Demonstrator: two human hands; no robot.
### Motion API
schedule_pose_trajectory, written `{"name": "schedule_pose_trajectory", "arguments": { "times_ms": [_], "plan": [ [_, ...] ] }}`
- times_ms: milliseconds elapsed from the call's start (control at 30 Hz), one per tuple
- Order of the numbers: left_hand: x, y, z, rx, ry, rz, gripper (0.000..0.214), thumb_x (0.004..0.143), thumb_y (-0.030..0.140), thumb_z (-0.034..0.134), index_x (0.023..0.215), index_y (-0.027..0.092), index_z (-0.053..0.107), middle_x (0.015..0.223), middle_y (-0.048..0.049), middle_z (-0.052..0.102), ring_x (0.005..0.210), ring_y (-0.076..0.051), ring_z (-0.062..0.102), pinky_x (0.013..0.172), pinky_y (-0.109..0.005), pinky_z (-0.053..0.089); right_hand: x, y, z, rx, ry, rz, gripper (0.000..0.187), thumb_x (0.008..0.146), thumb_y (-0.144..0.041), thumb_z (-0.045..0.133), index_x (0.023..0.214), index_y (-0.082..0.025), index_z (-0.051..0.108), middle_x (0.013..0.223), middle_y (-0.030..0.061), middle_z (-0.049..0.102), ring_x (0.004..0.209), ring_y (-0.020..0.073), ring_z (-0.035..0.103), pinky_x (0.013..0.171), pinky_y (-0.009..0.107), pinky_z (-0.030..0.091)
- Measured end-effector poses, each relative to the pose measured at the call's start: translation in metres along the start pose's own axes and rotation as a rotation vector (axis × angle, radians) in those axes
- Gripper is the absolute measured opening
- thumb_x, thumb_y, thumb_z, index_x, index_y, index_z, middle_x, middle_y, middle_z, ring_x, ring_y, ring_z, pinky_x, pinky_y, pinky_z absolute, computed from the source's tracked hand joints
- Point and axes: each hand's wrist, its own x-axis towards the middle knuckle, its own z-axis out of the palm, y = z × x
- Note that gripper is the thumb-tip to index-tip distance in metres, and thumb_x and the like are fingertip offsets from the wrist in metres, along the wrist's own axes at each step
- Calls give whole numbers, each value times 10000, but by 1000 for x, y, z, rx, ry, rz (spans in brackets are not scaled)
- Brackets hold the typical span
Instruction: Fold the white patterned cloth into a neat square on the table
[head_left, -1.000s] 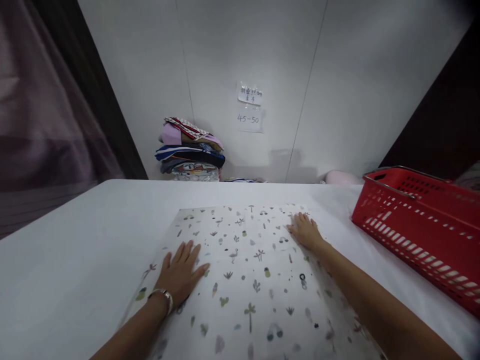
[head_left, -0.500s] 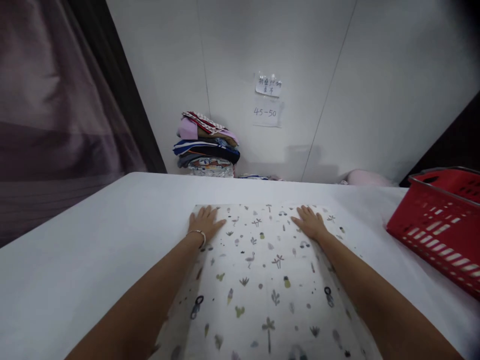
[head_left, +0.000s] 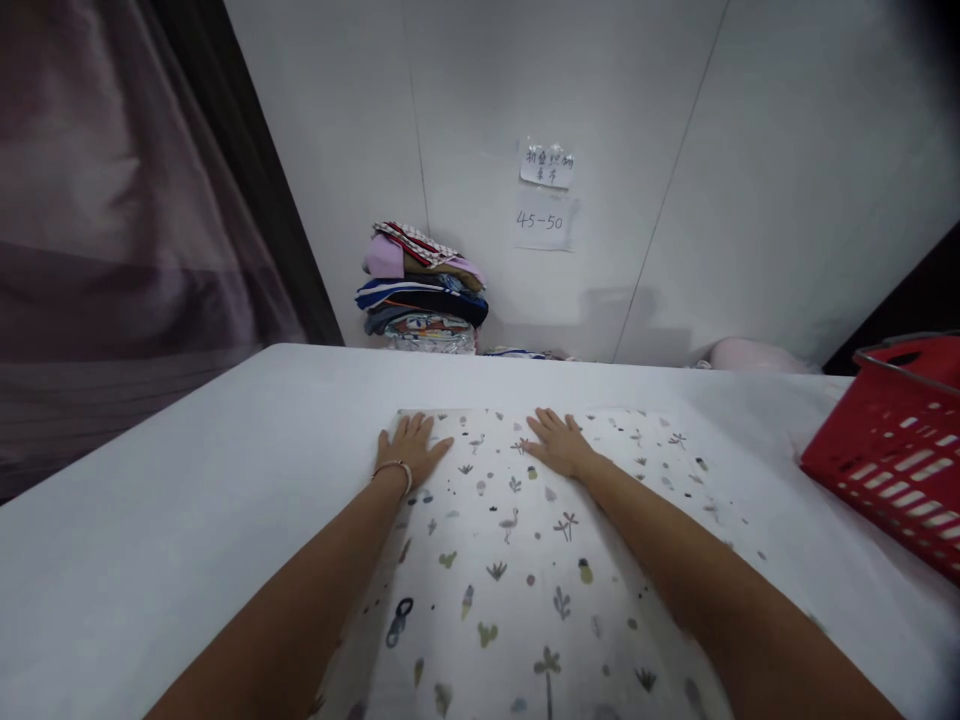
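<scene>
A white cloth printed with flamingos, palm trees, pineapples and cacti lies spread over the table, running down past the bottom of the view. My left hand, with a bracelet at the wrist, rests flat on the cloth's far left corner, fingers spread. My right hand lies flat with spread fingers near the middle of the far edge. Neither hand grips anything. Part of the cloth's right side is hidden beneath my right forearm.
The white table extends to both sides. At the right edge stands a red basket. Behind the table rises a stack of folded fabrics against the wall, below and left of paper signs. A curtain hangs at left.
My right hand has slid left along the far edge of the cloth, from near its right part toward the middle. My left hand stays at the corner. The view has shifted slightly left.
</scene>
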Motion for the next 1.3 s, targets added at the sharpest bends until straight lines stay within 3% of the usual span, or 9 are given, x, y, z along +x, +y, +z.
{"name": "schedule_pose_trajectory", "arguments": {
  "times_ms": [133,233,467,600,733,967,1100,1200,1300],
  "plan": [
    [-2,0,-1,-12,25,3,796,796,687,144,1426,209,228,1507,-43,111,1373,-319,73,1052,-602,120,11,-4,-4,38,-45,9,782,829,-688,82,1442,-209,165,1521,55,32,1381,249,0,1081,477,16],
    [-3,0,-2,-18,35,-9,792,791,689,162,1422,217,246,1504,-44,131,1372,-326,70,1057,-594,117,-3,9,-7,51,-20,43,769,833,-683,66,1443,-222,155,1522,53,26,1381,239,-12,1084,455,18],
    [0,0,-1,-27,27,-50,820,762,724,173,1424,244,233,1510,-41,97,1375,-321,19,1067,-577,75,-54,95,-2,-78,94,475,681,874,-602,179,1403,-181,259,1498,104,167,1367,270,89,1061,505,90],
    [3,0,2,-20,34,-48,807,769,715,159,1424,250,231,1511,-36,95,1374,-327,34,1056,-590,81,-59,127,-5,-56,72,522,671,876,-585,193,1405,-176,254,1500,89,171,1365,253,120,1071,467,120],
    [3,0,1,-10,34,-56,791,776,699,174,1421,246,244,1509,-42,118,1372,-329,57,1053,-588,100,-60,133,-8,-53,85,485,642,884,-567,197,1390,-183,290,1493,90,198,1363,247,139,1073,453,130],
    [4,-1,1,-6,42,-47,798,773,703,180,1422,242,240,1508,-47,119,1371,-338,58,1048,-591,110,-61,148,-9,-45,80,577,685,877,-576,190,1416,-155,232,1501,89,164,1371,236,106,1078,463,125],
    [4,-3,4,-19,50,-35,801,772,710,178,1419,244,251,1506,-52,130,1369,-343,67,1044,-597,116,-63,142,-15,-36,70,579,650,891,-548,178,1406,-160,258,1497,94,183,1369,238,123,1075,466,145],
    [4,-4,4,-28,56,-24,809,771,710,190,1419,229,255,1504,-67,131,1368,-348,63,1042,-601,116,-84,124,-14,-77,108,572,639,901,-523,176,1410,-144,248,1496,103,181,1372,243,114,1079,464,141],
    [5,-2,-6,-59,23,-35,811,768,711,206,1416,227,262,1502,-72,138,1369,-338,71,1047,-588,129,-126,102,-6,-93,95,484,644,898,-527,179,1419,-153,235,1498,84,179,1376,235,97,1088,461,134]
  ]
}}
